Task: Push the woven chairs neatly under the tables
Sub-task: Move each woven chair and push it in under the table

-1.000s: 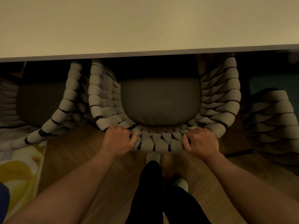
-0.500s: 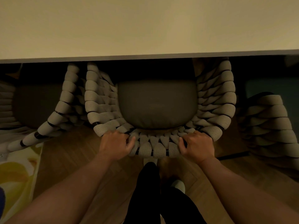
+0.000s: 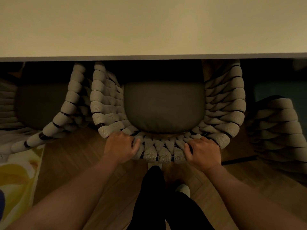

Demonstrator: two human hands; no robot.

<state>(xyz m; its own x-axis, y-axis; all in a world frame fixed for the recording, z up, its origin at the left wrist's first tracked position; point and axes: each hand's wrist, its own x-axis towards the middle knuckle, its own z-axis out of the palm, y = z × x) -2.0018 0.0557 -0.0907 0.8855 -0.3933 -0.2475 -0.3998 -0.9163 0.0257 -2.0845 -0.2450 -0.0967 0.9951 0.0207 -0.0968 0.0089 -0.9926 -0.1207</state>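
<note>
A woven chair (image 3: 222, 103) with thick beige rope wrapping and a grey seat cushion (image 3: 163, 105) stands in front of me, its front half under the pale table (image 3: 149, 27). My left hand (image 3: 120, 149) grips the curved back rim on the left. My right hand (image 3: 205, 151) grips the same rim on the right. The chair's front and legs are hidden under the tabletop.
A second woven chair (image 3: 66, 110) stands close on the left, almost touching the middle one. A third woven chair (image 3: 279, 128) is at the right. Wooden floor (image 3: 74, 163) lies below, a yellow patterned rug (image 3: 18, 181) at lower left. My dark-trousered legs (image 3: 154, 196) stand behind the chair.
The chair has slid a little further under the table with both hands still on its back rim. The table edge now covers more of the seat.
</note>
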